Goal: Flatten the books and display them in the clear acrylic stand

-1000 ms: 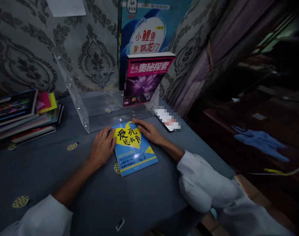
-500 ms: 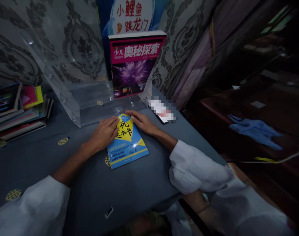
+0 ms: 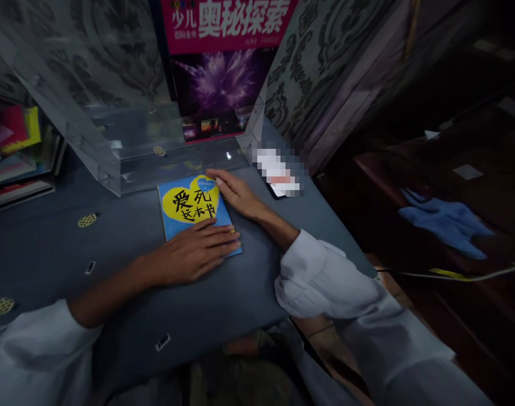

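Note:
A blue book (image 3: 169, 226) with a yellow heart on its cover lies closed on the grey-blue tablecloth (image 3: 126, 316). Across the lower part of its cover rests my left hand (image 3: 198, 254), palm down with the fingers stretched out and slightly apart. My right hand (image 3: 237, 194) is at the book's upper right corner, its fingers extended and touching the edge. The bottom left part of the book is hidden under the left hand.
Behind the book stands a clear acrylic rack (image 3: 113, 169) holding an upright magenta-and-purple book (image 3: 223, 84). A blurred-out phone (image 3: 280, 180) lies to the right. Several stacked books (image 3: 22, 149) sit at the left. A blue cloth (image 3: 443, 220) lies on a dark surface beyond the table edge.
My left hand has moved from the book's upper left edge down onto its lower cover, uncovering the title. The right hand stays at the upper right corner. The view has tilted down.

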Available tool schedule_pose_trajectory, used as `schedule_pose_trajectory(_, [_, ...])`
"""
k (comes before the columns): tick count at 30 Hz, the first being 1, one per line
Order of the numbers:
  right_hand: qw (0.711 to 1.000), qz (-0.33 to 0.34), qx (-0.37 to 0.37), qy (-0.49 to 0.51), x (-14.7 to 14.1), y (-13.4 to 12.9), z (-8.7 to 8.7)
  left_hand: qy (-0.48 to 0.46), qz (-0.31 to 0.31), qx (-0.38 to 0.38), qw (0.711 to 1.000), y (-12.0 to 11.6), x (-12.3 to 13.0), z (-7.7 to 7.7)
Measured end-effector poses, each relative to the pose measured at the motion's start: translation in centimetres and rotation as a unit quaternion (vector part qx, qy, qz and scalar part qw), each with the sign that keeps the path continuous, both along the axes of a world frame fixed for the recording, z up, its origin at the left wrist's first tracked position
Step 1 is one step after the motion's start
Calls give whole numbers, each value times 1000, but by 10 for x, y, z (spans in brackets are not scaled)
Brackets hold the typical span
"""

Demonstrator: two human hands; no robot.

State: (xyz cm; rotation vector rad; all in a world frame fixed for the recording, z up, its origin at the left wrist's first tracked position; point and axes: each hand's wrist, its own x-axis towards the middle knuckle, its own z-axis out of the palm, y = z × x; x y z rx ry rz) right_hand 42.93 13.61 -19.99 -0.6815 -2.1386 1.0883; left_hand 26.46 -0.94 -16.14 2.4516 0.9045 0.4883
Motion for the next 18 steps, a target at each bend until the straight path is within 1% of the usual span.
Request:
schedule_pose_trajectory(2, [1000, 0, 10, -5, 0, -1, 0, 26, -16, 16, 999, -10, 3, 1])
schedule_pose_trajectory(4, [1000, 0, 22, -10, 0, -1, -1, 60, -25, 47, 997, -15, 3, 1])
schedule_pose_trajectory(8, [998, 0, 51, -23, -1, -1, -4, 111, -38, 98, 988, -13, 2, 1])
schedule_pose_trajectory(12, [995, -9, 89, -49, -1, -5, -7, 127, -36, 111, 985, -15, 3, 3])
schedule_pose_trajectory(14, [992, -6, 107, -63, -1, -6, -8, 115, -15, 119, 986, -16, 3, 1])
schedule_pose_trajectory(16, [990, -2, 120, -74, -1, -7, -9, 93, 32, 124, 987, -15, -1, -2])
schedule_pose_trajectory(18, [988, -2, 130, -78, -1, -7, -9, 76, 91, 126, 985, -10, -14, -8])
